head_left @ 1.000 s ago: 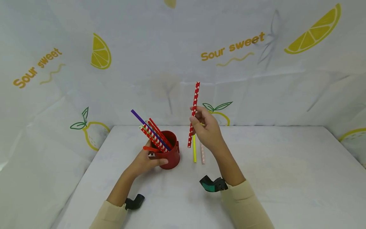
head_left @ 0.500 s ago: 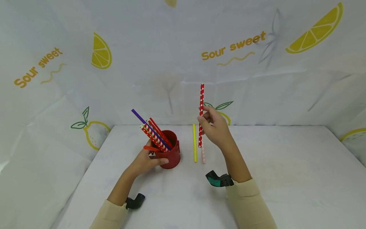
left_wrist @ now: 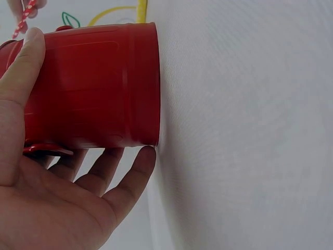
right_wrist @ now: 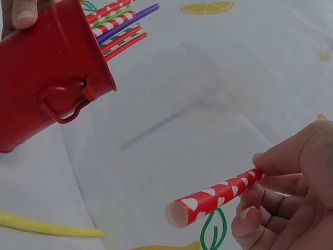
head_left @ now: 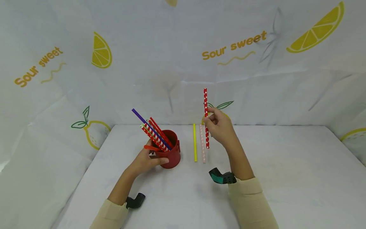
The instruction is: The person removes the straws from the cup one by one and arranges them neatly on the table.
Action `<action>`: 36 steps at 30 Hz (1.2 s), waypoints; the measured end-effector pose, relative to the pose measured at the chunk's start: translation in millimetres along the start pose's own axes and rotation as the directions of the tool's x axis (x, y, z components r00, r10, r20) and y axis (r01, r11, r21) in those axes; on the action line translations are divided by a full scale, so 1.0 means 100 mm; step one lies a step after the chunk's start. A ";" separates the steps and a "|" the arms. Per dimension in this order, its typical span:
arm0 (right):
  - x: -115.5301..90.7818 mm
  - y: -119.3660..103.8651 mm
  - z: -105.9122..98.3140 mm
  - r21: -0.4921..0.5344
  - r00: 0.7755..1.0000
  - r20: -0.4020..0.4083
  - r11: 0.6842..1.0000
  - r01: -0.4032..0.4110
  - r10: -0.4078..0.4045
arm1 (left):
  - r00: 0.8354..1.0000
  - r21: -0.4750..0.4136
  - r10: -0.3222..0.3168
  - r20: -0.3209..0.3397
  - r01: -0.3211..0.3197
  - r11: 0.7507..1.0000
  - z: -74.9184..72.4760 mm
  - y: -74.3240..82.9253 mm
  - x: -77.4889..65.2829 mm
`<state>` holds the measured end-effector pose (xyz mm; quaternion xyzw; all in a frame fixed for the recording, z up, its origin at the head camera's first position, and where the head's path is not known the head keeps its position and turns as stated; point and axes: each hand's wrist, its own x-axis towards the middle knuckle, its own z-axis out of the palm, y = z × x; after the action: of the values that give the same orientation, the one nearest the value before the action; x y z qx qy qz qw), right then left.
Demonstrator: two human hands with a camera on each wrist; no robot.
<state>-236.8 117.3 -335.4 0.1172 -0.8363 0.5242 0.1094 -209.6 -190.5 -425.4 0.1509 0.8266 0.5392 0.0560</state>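
My left hand (head_left: 144,163) grips the side of a small red metal bucket (head_left: 172,159), its thumb across the front; the bucket stands upright on the table. Several paper straws lean left out of it, among them a purple straw (head_left: 138,115) and red-and-white patterned ones. To the right, my right hand (head_left: 222,128) pinches a red straw with white hearts (head_left: 205,99) between thumb and fingers, nearly upright. The right wrist view shows the hollow end of this heart straw (right_wrist: 213,200). A yellow straw (head_left: 195,144) and a pale pink straw (head_left: 202,146) lie between bucket and right hand.
A white-covered table (head_left: 286,168) spreads out to the right. Behind it hangs a white cloth (head_left: 137,73) printed with lemons and lettering. At the bucket's left rim an orange-red piece (head_left: 151,148) sticks out; I cannot tell what it is.
My right hand has moved right with the heart straw, which has turned from a slight slant to almost vertical. More of the yellow and pink straws shows. The left hand and bucket stay put.
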 end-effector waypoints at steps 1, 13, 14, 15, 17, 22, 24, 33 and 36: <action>0.01 0.01 -0.01 -0.013 1.000 -0.003 1.000 -0.014 0.014 | 1.000 -0.002 0.002 0.001 -0.002 1.000 0.00 0.00 0.00; 0.06 0.15 -0.04 -0.133 0.984 0.001 0.976 -0.175 0.177 | 1.000 -0.021 0.014 0.012 -0.014 1.000 -0.01 -0.04 0.00; 0.06 0.17 -0.04 -0.136 0.982 0.004 0.973 -0.185 0.188 | 1.000 -0.020 0.012 0.012 -0.012 1.000 -0.01 -0.04 0.00; 0.06 0.18 -0.04 -0.138 0.980 0.010 0.971 -0.194 0.197 | 1.000 -0.019 0.010 0.011 -0.010 1.000 -0.01 -0.04 -0.01; 0.07 0.23 -0.05 -0.146 0.976 0.019 0.967 -0.211 0.216 | 1.000 -0.019 0.007 0.009 -0.006 1.000 -0.01 -0.04 -0.01; 0.08 0.32 -0.08 -0.161 0.970 0.045 0.960 -0.229 0.239 | 1.000 -0.016 0.008 0.013 -0.008 1.000 -0.01 -0.03 -0.01; 0.09 0.34 -0.09 -0.163 0.968 0.057 0.959 -0.232 0.244 | 1.000 -0.012 0.014 0.014 -0.014 1.000 -0.01 -0.03 -0.01; 0.10 0.47 -0.06 -0.191 0.944 0.104 0.938 -0.291 0.314 | 1.000 -0.012 -0.002 0.007 0.002 1.000 -0.01 -0.04 -0.01; 0.11 0.53 -0.04 -0.205 0.934 0.116 0.929 -0.309 0.337 | 1.000 -0.013 0.004 0.008 -0.003 1.000 -0.01 -0.04 0.00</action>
<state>-263.1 142.2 -375.2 0.0060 -0.8948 0.4453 -0.0310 -210.1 -192.7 -428.8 0.1542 0.8227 0.5440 0.0595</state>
